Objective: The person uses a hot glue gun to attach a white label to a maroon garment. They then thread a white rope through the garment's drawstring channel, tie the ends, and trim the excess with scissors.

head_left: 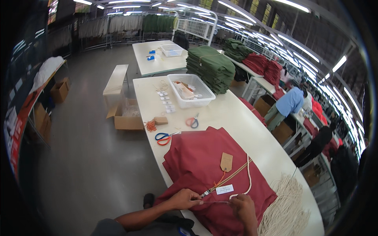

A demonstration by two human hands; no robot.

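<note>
A thin, pale, straight strand (216, 202) runs between my hands; whether it is thread or wire I cannot make out. One end is pinched in my left hand (185, 199), the other in my right hand (243, 206). Both hands are over a stack of dark red fabric (197, 157). A thick white cord (249, 173) curves across the fabric down to my right fingers. Beside it lie a brown zipper (236, 173), a brown card tag (226, 161) on an orange string, and a white label (225, 189).
Blue-and-red-handled scissors (163, 138), another pair of scissors (192, 122), orange strings (151, 125) and a white plastic basket (189, 103) are farther up the table. White cords (285, 208) are piled at right. Folded green fabric (210, 67) stands behind. A person in blue (290, 100) works at right.
</note>
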